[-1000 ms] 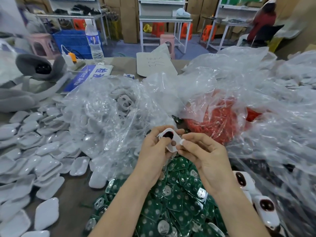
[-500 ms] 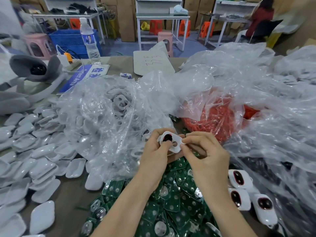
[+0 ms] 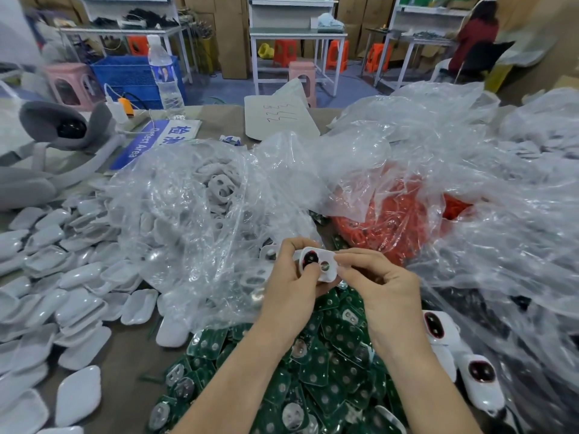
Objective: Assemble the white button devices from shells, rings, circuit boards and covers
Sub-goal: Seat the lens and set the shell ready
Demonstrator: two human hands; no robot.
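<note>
Bottom centre: heap of green circuit boards [image 3: 329,355], glossy rounded rectangles with silver discs.

Just above them, off the table: white shell [image 3: 326,266]. The left hand [image 3: 288,289] is curled round it, thumb on the dark red insert in one opening. The right hand [image 3: 385,286] pinches its other end. The second opening looks unfilled.

Judged step: seating a ring. Support the back with the fingers, press evenly round the rim, and check it sits flush before adding a board.

Lower right: finished devices [image 3: 479,377], smooth white.

Left: white covers [image 3: 47,277], shallow and shiny.

Mid-frame: crinkled clear bags of white shells [image 3: 219,189] and red rings [image 3: 391,223].

Upper left: water bottle [image 3: 164,76].
</note>
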